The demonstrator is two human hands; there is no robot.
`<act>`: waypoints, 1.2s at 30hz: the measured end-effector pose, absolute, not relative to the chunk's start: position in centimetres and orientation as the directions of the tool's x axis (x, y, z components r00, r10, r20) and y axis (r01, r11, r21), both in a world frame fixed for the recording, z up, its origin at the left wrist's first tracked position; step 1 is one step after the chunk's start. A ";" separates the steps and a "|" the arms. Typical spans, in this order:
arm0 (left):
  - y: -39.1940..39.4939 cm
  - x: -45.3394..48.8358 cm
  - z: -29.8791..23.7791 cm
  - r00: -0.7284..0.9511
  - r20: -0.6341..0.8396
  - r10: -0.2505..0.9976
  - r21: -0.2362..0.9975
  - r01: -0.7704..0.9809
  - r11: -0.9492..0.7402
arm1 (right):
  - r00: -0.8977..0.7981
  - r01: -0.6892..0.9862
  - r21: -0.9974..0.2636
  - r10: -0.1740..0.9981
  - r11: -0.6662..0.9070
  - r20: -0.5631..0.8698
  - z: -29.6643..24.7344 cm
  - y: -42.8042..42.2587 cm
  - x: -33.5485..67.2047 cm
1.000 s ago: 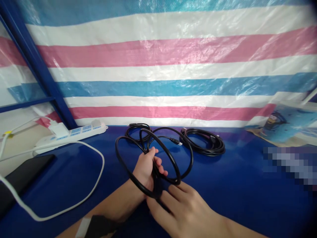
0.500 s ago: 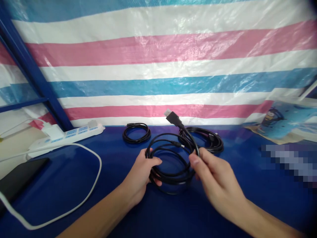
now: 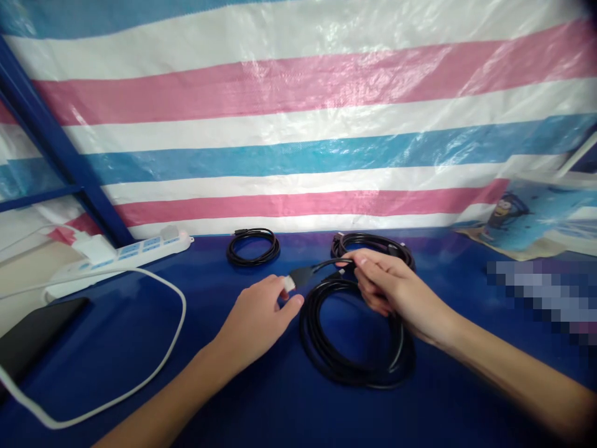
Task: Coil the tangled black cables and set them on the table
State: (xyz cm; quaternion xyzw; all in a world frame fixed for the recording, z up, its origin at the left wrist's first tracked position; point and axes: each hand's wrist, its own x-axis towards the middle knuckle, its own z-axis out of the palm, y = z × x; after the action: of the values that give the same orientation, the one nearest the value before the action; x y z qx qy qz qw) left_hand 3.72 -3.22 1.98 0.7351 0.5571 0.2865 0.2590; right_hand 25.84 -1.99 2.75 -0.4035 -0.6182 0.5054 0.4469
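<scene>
A black cable coil [image 3: 354,367] lies on the blue table [image 3: 280,398] in front of me. My right hand [image 3: 396,289] is closed around the top of the coil and its loose end. That end runs left to a black plug with a metal tip [image 3: 296,279]. My left hand [image 3: 256,317] pinches the plug's metal tip between thumb and fingers.
A small black cable coil [image 3: 253,247] and a larger one [image 3: 373,244] lie at the back by the striped tarp wall. A white power strip [image 3: 116,255] with a white cord [image 3: 140,367] sits left, beside a dark flat object [image 3: 32,336]. A printed sheet [image 3: 527,218] lies right.
The coil has been laid flat on the table, further right. The plug, earlier sticking up above the coil, now points left and my left hand has let go of the coil and taken its tip.
</scene>
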 end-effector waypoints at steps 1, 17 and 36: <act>-3.3 3.8 1.8 0.249 0.167 0.954 0.693 0.659 -0.293 | -0.299 0.094 -0.977 0.941 0.191 0.155 2.7 -2.1 25.7; -3.2 3.6 2.7 0.271 0.076 0.959 0.927 0.336 -0.169 | -0.255 -0.013 -0.991 0.958 0.133 0.132 2.3 -2.0 25.6; -3.8 4.4 4.2 0.144 -0.025 0.989 0.873 -0.479 0.091 | -0.729 0.162 -0.985 0.680 0.061 -0.077 3.5 -4.5 23.9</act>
State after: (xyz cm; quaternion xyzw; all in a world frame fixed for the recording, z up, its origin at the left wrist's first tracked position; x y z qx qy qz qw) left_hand 4.37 -3.83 4.23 0.3760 0.3393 0.5594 0.6562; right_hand 23.89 -4.55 3.55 -0.3019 -0.6973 0.6150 0.2108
